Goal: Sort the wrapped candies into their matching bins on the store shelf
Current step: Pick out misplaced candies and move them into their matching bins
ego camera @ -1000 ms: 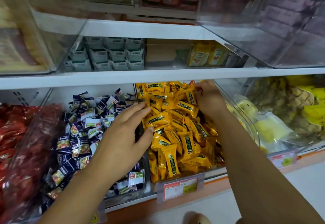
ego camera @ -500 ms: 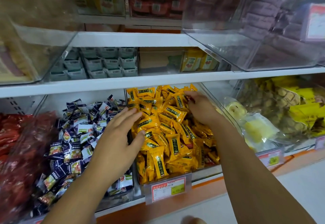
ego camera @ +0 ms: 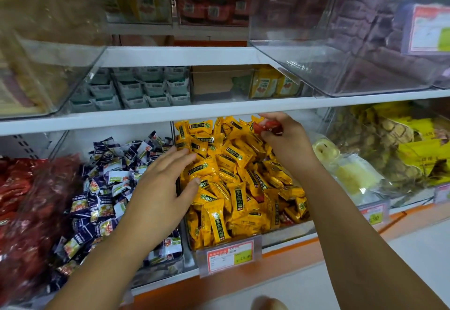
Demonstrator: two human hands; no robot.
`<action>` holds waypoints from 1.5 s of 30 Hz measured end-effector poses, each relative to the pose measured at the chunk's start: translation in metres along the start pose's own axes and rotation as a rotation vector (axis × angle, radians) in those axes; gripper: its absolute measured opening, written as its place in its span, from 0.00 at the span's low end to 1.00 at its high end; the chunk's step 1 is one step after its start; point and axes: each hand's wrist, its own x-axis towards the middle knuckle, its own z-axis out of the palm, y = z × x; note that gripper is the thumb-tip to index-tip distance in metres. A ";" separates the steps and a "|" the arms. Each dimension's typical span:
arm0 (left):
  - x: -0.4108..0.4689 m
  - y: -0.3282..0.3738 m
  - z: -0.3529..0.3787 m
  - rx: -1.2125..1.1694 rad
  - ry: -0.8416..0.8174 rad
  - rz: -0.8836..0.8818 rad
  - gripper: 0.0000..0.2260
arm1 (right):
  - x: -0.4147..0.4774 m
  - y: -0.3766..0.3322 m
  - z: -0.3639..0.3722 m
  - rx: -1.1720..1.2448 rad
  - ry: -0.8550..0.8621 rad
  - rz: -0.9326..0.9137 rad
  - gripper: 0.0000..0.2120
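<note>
Okay, right hand (ego camera: pixel 287 144) is up at the back right corner of the yellow candy bin (ego camera: pixel 285 236), just under the shelf board (ego camera: pixel 219 108). Thumb and curled fingers pinch one red candy (ego camera: pixel 267 127). Its wrapper sticks out left of the fingertips, over the top of the yellow candies (ego camera: pixel 233 188); cannot tell if it touches them. Left hand (ego camera: pixel 158 192) lies across the bin's left wall, fingers straight and a bit spread, tips resting on the yellow pile, holding nothing. Its thumb touches a wrapper nearer the front. Left of the bin: a heap of blue-and-white candies (ego camera: pixel 104 188), then red packets (ego camera: pixel 29 200) further left. Right of the bin: pale yellow bagged snacks (ego camera: pixel 353 175). Price tag (ego camera: pixel 229 253) sits on the bin's front.
</note>
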 end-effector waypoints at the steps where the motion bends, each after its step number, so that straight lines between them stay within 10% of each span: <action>1: 0.001 0.003 0.000 0.013 0.018 0.019 0.24 | -0.007 -0.006 -0.001 0.056 -0.012 -0.010 0.17; 13: 0.004 0.054 0.007 -0.382 -0.004 -0.050 0.22 | -0.072 -0.033 0.020 0.476 -0.317 0.087 0.18; 25: 0.002 0.022 -0.022 -0.607 0.075 -0.243 0.13 | -0.080 -0.052 0.057 -0.057 -0.523 -0.152 0.33; 30: -0.003 0.013 -0.022 -0.457 0.037 -0.219 0.10 | -0.043 -0.028 0.007 -0.428 0.015 0.002 0.22; 36: -0.006 0.010 -0.023 -0.422 0.018 -0.195 0.11 | -0.028 0.021 0.000 -0.514 -0.192 0.238 0.23; 45: -0.005 0.010 -0.022 -0.416 0.035 -0.173 0.11 | -0.027 0.018 -0.006 -0.278 0.092 0.063 0.21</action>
